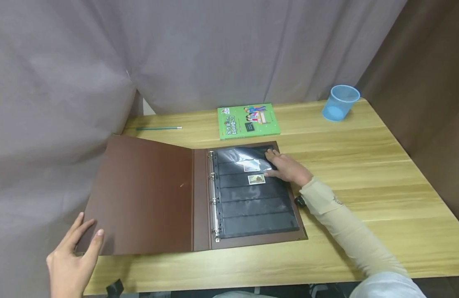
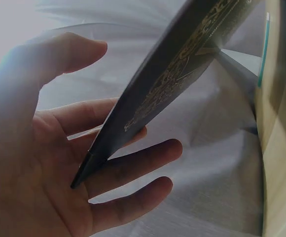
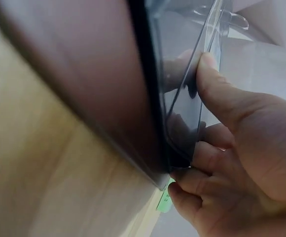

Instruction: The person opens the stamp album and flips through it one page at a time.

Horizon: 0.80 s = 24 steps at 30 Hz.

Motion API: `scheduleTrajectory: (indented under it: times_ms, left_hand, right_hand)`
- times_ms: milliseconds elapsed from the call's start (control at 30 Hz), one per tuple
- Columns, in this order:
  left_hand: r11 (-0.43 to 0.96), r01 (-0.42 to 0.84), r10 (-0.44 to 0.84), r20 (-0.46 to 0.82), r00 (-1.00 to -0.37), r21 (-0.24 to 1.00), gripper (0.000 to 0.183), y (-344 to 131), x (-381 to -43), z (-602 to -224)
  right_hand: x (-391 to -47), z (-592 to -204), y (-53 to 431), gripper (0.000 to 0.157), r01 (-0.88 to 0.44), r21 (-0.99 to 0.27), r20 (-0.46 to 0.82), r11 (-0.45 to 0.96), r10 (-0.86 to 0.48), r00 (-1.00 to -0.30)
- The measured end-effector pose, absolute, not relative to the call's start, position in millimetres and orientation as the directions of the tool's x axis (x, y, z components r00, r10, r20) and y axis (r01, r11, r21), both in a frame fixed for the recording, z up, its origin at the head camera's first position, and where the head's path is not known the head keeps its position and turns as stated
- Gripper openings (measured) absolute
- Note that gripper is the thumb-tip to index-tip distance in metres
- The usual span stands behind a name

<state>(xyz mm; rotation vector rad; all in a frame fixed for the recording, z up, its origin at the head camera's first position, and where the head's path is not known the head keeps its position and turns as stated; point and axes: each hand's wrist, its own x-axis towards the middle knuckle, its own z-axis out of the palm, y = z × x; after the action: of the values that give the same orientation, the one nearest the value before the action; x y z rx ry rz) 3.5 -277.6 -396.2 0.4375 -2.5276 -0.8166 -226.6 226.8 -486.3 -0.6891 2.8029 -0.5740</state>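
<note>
A brown ring-binder stamp album [image 1: 147,194] lies open on the table, its front cover tilted up at the left. Against that cover's outer edge rests my left hand [image 1: 73,252]; its fingers [image 2: 143,163] are extended behind the cover and the thumb stands apart. On the right side is a black stamp page [image 1: 257,223] with clear pockets, held by metal rings. My right hand [image 1: 287,167] holds this page near its upper right edge, the thumb [image 3: 214,84] against the clear film and the other fingers curled. Two stamps show, one [image 1: 256,179] below another [image 1: 252,165] under glare.
Behind the album lies a green book [image 1: 237,122] with a cartoon cover. A teal pencil [image 1: 158,128] is at the back left. In the back right corner stands a blue plastic cup [image 1: 340,103]. Grey curtains hang behind the wooden table [image 1: 382,198].
</note>
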Motion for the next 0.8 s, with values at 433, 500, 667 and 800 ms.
scheduleTrajectory:
  times_ms: [433, 500, 667, 800]
  left_hand:
    - [0.726, -0.264, -0.474, 0.183, -0.861, 0.635, 0.038, -288, 2, -412]
    - [0.728, -0.259, -0.466, 0.181, -0.866, 0.635, 0.039, -290, 2, -414]
    - [0.728, -0.252, -0.438, 0.149, -0.887, 0.637, 0.042, -292, 1, -417]
    - [0.723, -0.289, -0.447, 0.106, -0.888, 0.628, 0.044, -294, -2, -417]
  right_hand:
    - [-227, -477, 219, 0.067, -0.318, -0.556, -0.039, 0.768, -0.407, -0.913]
    - [-228, -475, 218, 0.068, -0.311, -0.586, -0.023, 0.748, -0.399, -0.917]
    - [-228, -469, 219, 0.066, -0.31, -0.606, 0.014, 0.732, -0.38, -0.925]
    - [-227, -461, 219, 0.068, -0.286, -0.61, 0.002, 0.739, -0.359, -0.933]
